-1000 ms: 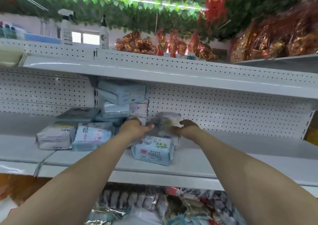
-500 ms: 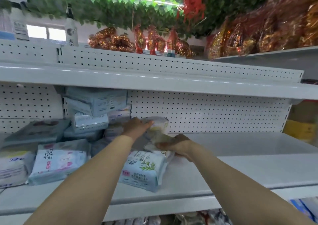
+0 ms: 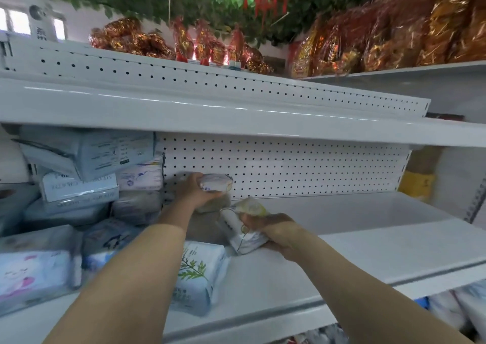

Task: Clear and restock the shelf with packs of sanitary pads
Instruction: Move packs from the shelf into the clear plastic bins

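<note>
My left hand [image 3: 196,192] grips a small white pad pack [image 3: 217,182], raised near the pegboard back of the white shelf [image 3: 368,243]. My right hand [image 3: 273,229] holds a white and yellow pad pack [image 3: 240,228] just above the shelf board, tilted. In front of both hands a light blue pack with a green plant print [image 3: 197,275] lies on the shelf. To the left, blue and white packs and boxes [image 3: 86,183] are stacked against the back; a pink-printed pack [image 3: 31,275] lies at the front left.
The upper shelf board [image 3: 236,117] hangs close above my hands. Red and gold wrapped goods [image 3: 394,35] sit on the top shelves under green leaf garlands. More packs [image 3: 457,307] show on the lower shelf at bottom right. A yellow box [image 3: 416,185] stands beyond the shelf's right end.
The view has swung right and closer. My left hand has lifted its small pack up off the pile, and my right hand has drawn the white and yellow pack rightward and toward me.
</note>
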Demonstrator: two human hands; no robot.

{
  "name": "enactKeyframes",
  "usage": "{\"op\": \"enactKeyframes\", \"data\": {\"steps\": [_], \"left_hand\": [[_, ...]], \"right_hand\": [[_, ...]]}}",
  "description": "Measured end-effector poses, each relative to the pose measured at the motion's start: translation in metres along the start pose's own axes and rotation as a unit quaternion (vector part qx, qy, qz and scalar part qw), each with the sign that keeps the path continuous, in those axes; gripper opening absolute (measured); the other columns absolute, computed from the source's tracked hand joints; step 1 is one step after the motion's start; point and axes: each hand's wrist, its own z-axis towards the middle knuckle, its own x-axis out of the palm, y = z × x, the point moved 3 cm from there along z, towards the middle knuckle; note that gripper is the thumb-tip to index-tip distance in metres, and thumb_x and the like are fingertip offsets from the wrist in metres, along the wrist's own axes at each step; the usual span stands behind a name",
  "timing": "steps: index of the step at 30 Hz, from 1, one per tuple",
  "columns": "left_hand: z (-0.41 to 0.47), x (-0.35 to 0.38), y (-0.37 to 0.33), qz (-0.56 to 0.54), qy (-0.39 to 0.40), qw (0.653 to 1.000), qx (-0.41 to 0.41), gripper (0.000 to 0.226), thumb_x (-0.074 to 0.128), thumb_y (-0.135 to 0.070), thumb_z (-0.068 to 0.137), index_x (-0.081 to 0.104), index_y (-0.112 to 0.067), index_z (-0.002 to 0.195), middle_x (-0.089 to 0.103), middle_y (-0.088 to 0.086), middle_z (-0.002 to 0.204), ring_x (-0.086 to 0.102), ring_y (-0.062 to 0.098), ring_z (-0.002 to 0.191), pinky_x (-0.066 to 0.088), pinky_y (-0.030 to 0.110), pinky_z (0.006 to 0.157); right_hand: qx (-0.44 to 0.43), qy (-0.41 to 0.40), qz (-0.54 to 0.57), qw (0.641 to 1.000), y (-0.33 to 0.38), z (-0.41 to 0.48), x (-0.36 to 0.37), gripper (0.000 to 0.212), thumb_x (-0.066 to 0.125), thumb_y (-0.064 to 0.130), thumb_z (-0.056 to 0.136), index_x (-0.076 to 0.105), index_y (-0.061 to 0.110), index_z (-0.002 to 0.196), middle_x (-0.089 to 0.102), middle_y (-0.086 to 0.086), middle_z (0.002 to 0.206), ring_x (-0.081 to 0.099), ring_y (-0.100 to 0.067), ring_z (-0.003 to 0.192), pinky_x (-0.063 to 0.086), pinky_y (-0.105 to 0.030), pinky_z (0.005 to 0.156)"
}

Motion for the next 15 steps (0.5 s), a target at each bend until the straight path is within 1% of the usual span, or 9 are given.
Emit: {"op": "enactKeyframes", "data": {"steps": [2,3,4,6,8,10,12,13,15], "left_hand": [[0.001,-0.002,0.004,0.005,-0.010,1.000,-0.005,0.079,0.091,-0.032,0.068,0.051,-0.013,0.134,0.061,0.009,0.133,0.058,0.028,0.117,0.048,0.036,0.094],[0.000,-0.003,0.004,0.009,-0.017,1.000,-0.009,0.080,0.092,-0.030,0.068,0.050,-0.011,0.133,0.060,0.011,0.133,0.058,0.029,0.118,0.048,0.037,0.095],[-0.001,-0.005,0.003,0.017,-0.024,1.000,-0.011,0.081,0.092,-0.028,0.068,0.049,-0.009,0.133,0.060,0.012,0.133,0.057,0.030,0.119,0.048,0.038,0.096],[-0.004,-0.011,-0.001,0.035,-0.036,0.999,-0.017,0.081,0.092,-0.028,0.068,0.052,-0.005,0.133,0.062,0.015,0.129,0.060,0.032,0.115,0.050,0.037,0.088],[-0.011,-0.020,-0.005,0.043,-0.043,0.998,-0.027,0.082,0.093,-0.031,0.066,0.054,-0.001,0.132,0.066,0.016,0.123,0.066,0.030,0.103,0.052,0.033,0.077],[-0.020,-0.028,-0.009,0.021,-0.066,0.996,-0.049,0.084,0.092,-0.029,0.069,0.050,0.003,0.135,0.065,0.018,0.125,0.066,0.029,0.099,0.050,0.030,0.074],[-0.032,-0.038,-0.011,-0.031,-0.080,0.994,-0.069,0.091,0.091,-0.029,0.070,0.043,0.005,0.140,0.056,0.020,0.138,0.060,0.033,0.117,0.046,0.031,0.081],[-0.041,-0.043,-0.013,-0.053,-0.077,0.993,-0.072,0.096,0.092,-0.035,0.068,0.043,0.004,0.141,0.054,0.020,0.141,0.057,0.034,0.122,0.047,0.032,0.087],[-0.054,-0.049,-0.014,-0.079,-0.075,0.992,-0.061,0.110,0.092,-0.058,0.051,0.050,0.000,0.135,0.059,0.018,0.136,0.060,0.033,0.117,0.051,0.037,0.094]], "right_hand": [[0.000,-0.012,0.000,1.000,0.000,-0.001,0.001,0.066,0.092,0.049,0.049,0.078,0.003,0.094,0.078,-0.012,0.096,0.074,-0.024,0.095,0.059,-0.039,0.092],[-0.004,-0.014,0.008,1.000,-0.001,-0.002,0.002,0.062,0.092,0.047,0.050,0.078,0.002,0.092,0.077,-0.014,0.097,0.074,-0.026,0.097,0.057,-0.042,0.095],[-0.011,-0.009,0.023,1.000,-0.003,-0.003,0.002,0.049,0.093,0.041,0.059,0.078,0.004,0.087,0.077,-0.015,0.097,0.074,-0.027,0.096,0.057,-0.043,0.095],[-0.018,-0.001,0.066,0.998,-0.007,-0.007,0.000,0.026,0.089,0.026,0.074,0.075,0.006,0.085,0.078,-0.014,0.093,0.075,-0.025,0.090,0.062,-0.035,0.083],[-0.026,0.000,0.108,0.994,-0.008,-0.012,-0.005,0.023,0.085,0.015,0.078,0.071,0.003,0.091,0.078,-0.011,0.086,0.076,-0.020,0.077,0.060,-0.027,0.066],[-0.028,-0.003,0.126,0.992,-0.006,-0.019,-0.011,0.024,0.085,0.012,0.077,0.069,0.001,0.090,0.077,-0.011,0.082,0.075,-0.020,0.072,0.061,-0.028,0.065],[-0.023,-0.008,0.130,0.991,-0.003,-0.028,-0.018,0.032,0.088,0.015,0.074,0.071,-0.002,0.094,0.077,-0.014,0.085,0.075,-0.024,0.076,0.062,-0.035,0.074],[-0.016,-0.013,0.133,0.991,-0.003,-0.032,-0.022,0.041,0.090,0.018,0.071,0.071,-0.003,0.100,0.077,-0.015,0.089,0.075,-0.025,0.078,0.062,-0.037,0.078],[-0.015,-0.016,0.144,0.989,-0.004,-0.040,-0.032,0.057,0.093,0.021,0.067,0.067,-0.004,0.112,0.078,-0.014,0.092,0.076,-0.024,0.081,0.062,-0.036,0.074]]}}
